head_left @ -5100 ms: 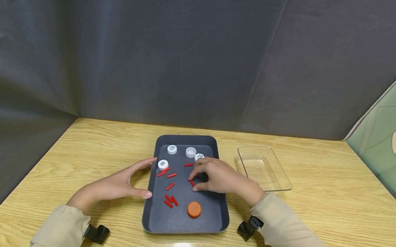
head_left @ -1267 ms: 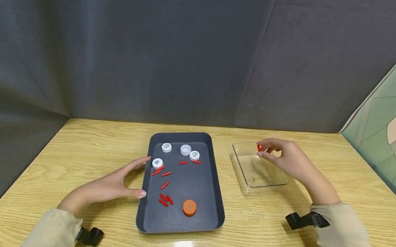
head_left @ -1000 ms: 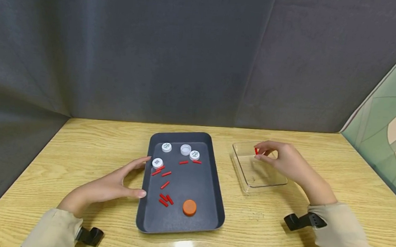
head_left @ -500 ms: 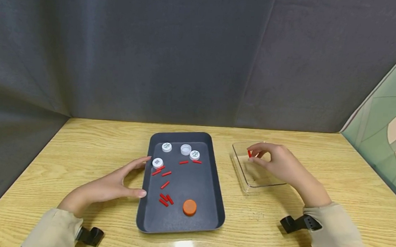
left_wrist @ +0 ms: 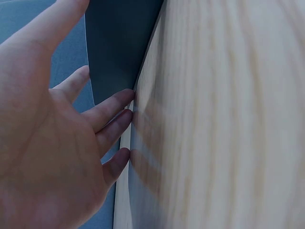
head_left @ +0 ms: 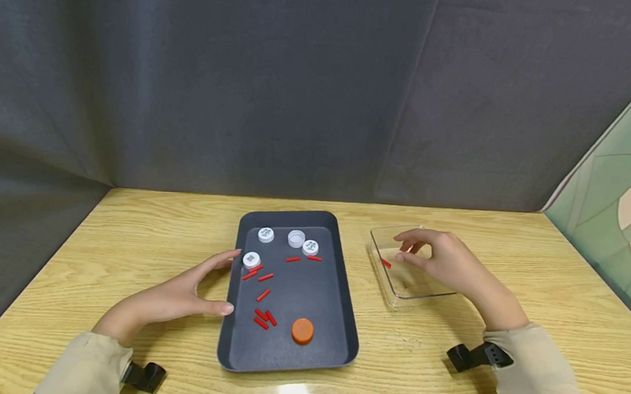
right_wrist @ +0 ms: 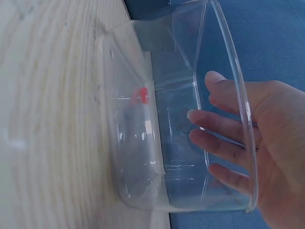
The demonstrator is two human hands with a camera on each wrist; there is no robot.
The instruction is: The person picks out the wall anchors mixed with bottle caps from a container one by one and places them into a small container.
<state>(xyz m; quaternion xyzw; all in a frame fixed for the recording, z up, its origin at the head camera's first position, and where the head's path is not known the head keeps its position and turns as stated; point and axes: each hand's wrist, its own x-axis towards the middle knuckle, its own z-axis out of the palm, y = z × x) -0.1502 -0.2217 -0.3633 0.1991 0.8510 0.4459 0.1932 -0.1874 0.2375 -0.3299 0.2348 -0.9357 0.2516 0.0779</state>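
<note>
My right hand is over the clear rectangular box, thumb and fingertips parted with nothing between them. A short red stick has left it and shows through the box's left side; in the right wrist view the red stick is a blurred red spot low in the box. My left hand is spread at the left edge of the dark grey tray, thumb and fingertips at its rim. Several more red sticks lie loose in the tray.
In the tray, an orange bottle cap lies near the front. White caps lie toward the back and left side, one an upturned translucent cap. The wooden table ends at a dark curtain.
My right hand has taken a red stick from the tray to the clear box and let it go there within the last half second. My left hand stays at the tray's edge.
</note>
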